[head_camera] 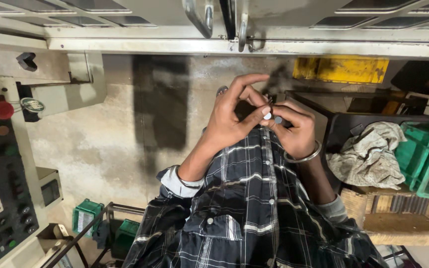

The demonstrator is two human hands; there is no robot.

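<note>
Between control panel (1, 168) left and rag (368, 154), green crates (425, 159) right: left hand (232, 119), right hand (294, 129) fingertips pinching small part (274, 118).

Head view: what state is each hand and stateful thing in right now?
Left hand: raised, fingertips pinching a small metal part.
Right hand: closed on the same part, bangle on wrist.
Rag: crumpled, lying in a dark bin.
Green crate: holding metal rods.
Red button: state unclear.
</note>
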